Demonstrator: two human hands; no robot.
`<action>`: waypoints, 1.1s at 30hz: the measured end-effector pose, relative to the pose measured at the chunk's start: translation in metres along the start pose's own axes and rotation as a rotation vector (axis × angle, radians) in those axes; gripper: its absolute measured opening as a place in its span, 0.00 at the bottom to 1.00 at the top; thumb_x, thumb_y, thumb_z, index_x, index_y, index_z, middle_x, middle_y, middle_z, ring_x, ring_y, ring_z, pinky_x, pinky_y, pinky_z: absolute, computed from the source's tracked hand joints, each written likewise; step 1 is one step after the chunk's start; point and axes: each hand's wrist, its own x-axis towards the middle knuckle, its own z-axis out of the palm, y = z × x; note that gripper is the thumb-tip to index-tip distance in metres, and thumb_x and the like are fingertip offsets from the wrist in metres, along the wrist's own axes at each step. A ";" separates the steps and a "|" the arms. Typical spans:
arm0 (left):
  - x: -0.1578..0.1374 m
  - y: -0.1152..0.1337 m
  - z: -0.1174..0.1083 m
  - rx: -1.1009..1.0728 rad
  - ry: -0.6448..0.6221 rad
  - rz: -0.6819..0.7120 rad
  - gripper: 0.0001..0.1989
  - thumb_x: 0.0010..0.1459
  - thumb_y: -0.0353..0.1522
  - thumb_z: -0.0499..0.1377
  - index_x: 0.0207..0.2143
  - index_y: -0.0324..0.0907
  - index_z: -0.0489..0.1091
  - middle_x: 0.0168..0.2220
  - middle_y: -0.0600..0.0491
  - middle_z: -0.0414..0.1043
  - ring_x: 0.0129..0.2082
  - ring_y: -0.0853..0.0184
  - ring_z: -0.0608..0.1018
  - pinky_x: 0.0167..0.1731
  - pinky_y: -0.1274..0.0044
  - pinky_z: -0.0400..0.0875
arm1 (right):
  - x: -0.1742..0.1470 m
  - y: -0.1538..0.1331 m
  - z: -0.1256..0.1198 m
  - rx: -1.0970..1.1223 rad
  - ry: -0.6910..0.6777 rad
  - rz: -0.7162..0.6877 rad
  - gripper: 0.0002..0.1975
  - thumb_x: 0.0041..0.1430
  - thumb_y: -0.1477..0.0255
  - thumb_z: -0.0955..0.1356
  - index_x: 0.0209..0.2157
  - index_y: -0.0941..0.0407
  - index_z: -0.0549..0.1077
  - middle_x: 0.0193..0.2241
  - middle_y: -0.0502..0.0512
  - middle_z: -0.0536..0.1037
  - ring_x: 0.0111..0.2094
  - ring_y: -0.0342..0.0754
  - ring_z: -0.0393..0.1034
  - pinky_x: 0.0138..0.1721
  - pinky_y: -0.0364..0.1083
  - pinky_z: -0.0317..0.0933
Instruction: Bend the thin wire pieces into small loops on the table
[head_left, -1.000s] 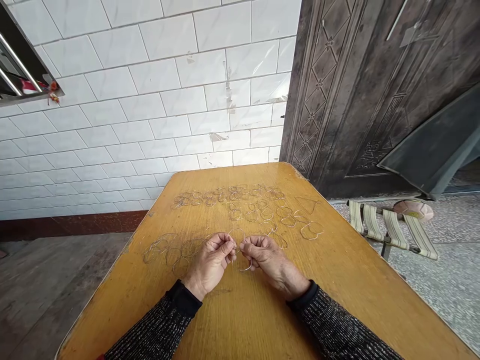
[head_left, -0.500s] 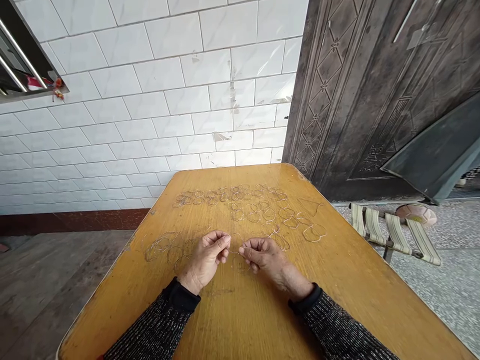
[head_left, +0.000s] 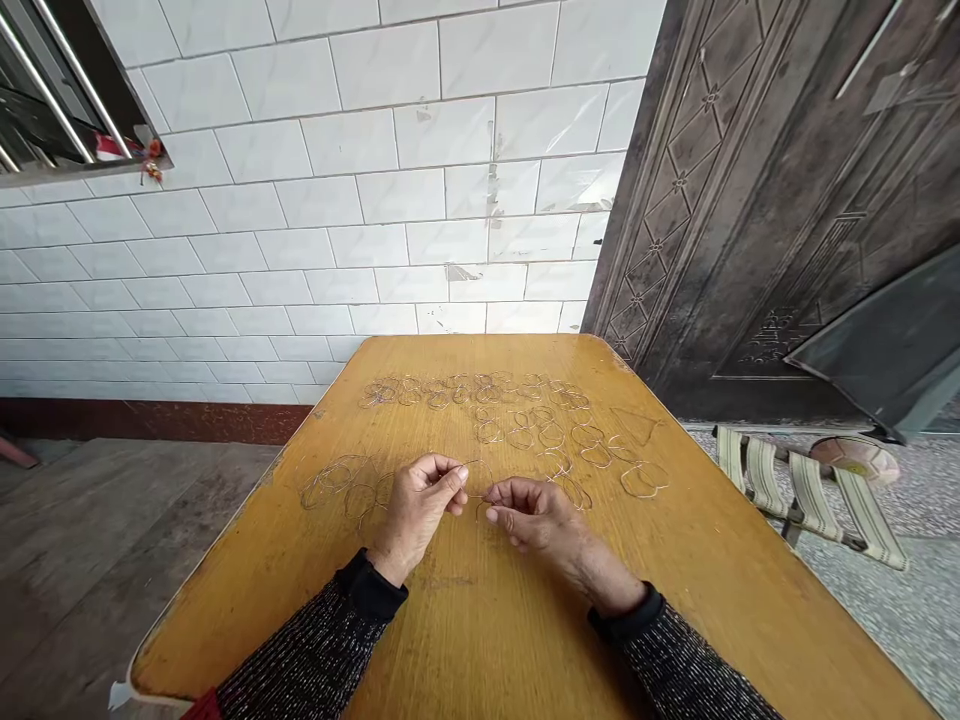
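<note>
A thin wire loop [head_left: 480, 461] is pinched in the fingertips of the left hand [head_left: 421, 503], midway between the side edges of the table [head_left: 480, 640], the right hand [head_left: 541, 522] being held beside it, finger closure undetermined, with other wire loops [head_left: 520, 437] spread farther off.

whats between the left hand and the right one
In the head view, a thin wire loop spans the gap between the left hand and right hand, above the table.

seemingly home entrance: tiled wall [head_left: 315, 225], ornate dark door [head_left: 806, 220], barred window [head_left: 56, 95].
</note>
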 end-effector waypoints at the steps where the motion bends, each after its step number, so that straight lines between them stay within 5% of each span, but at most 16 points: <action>1: 0.000 0.000 0.000 -0.001 -0.002 0.000 0.10 0.47 0.36 0.60 0.25 0.37 0.67 0.18 0.57 0.66 0.17 0.74 0.68 0.19 0.81 0.63 | 0.000 0.001 0.000 0.001 0.000 0.004 0.19 0.35 0.59 0.72 0.25 0.58 0.69 0.17 0.44 0.65 0.14 0.34 0.53 0.15 0.38 0.48; 12: -0.001 -0.003 0.001 0.008 -0.047 -0.002 0.10 0.46 0.36 0.61 0.23 0.38 0.67 0.18 0.57 0.65 0.17 0.74 0.67 0.19 0.81 0.63 | -0.001 -0.001 -0.001 0.010 0.020 -0.028 0.17 0.36 0.58 0.72 0.21 0.58 0.72 0.15 0.45 0.65 0.14 0.35 0.52 0.16 0.38 0.49; 19: 0.003 -0.010 -0.002 -0.273 -0.171 -0.178 0.12 0.44 0.37 0.63 0.23 0.37 0.66 0.22 0.57 0.64 0.18 0.77 0.66 0.17 0.83 0.59 | -0.001 0.000 -0.003 -0.018 0.017 -0.013 0.17 0.41 0.59 0.70 0.18 0.59 0.69 0.16 0.47 0.68 0.14 0.35 0.54 0.16 0.38 0.48; 29: -0.005 -0.006 0.001 0.037 -0.271 -0.022 0.13 0.50 0.40 0.58 0.29 0.39 0.69 0.25 0.53 0.68 0.25 0.71 0.70 0.25 0.79 0.65 | 0.004 0.008 -0.002 -0.137 0.104 -0.116 0.17 0.45 0.58 0.68 0.16 0.57 0.67 0.12 0.45 0.61 0.14 0.37 0.51 0.16 0.39 0.45; 33: -0.004 -0.007 0.003 -0.002 -0.292 -0.082 0.11 0.50 0.39 0.59 0.28 0.38 0.68 0.24 0.53 0.68 0.24 0.70 0.71 0.22 0.80 0.64 | 0.004 0.011 -0.003 -0.173 0.083 -0.124 0.14 0.47 0.62 0.67 0.19 0.58 0.71 0.13 0.46 0.63 0.15 0.37 0.52 0.17 0.39 0.46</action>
